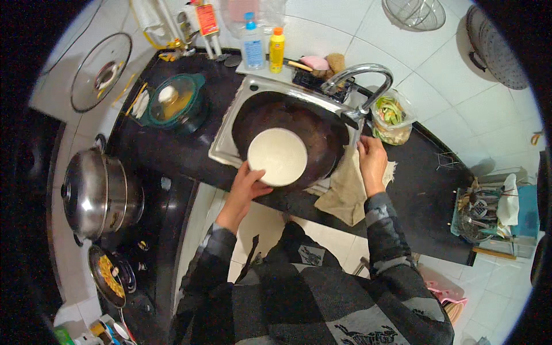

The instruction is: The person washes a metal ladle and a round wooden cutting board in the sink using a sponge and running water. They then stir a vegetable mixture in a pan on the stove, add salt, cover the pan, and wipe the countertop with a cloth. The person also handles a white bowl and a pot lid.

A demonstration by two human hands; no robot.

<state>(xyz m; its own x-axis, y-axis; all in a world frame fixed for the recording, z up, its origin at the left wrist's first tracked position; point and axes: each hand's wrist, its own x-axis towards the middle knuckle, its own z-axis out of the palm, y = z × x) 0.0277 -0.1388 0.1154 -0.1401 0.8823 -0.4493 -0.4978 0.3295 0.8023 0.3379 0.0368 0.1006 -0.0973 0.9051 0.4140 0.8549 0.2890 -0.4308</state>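
My left hand [249, 189] grips the near-left rim of a round, cream-white bowl or dish [278, 156], thumb on top. It is held over the metal sink [225, 140], where a large dark wok or basin [317, 129] fills most of the opening. My right hand [373, 161] is at the sink's right edge, fingers curled, over a beige cloth [345, 194]. The cloth drapes across the counter's front edge; whether the fingers pinch it is hidden. Just above that hand rises the chrome faucet [381, 84], its spout arching over the sink.
A lidded green glass pot [174, 103] stands left of the sink; a steel steamer pot [105, 194] and a frying pan with food [108, 276] are further left. Bottles [253, 47] line the sink's back. A bag of vegetable scraps [392, 116] sits right; a utensil rack [478, 211] far right.
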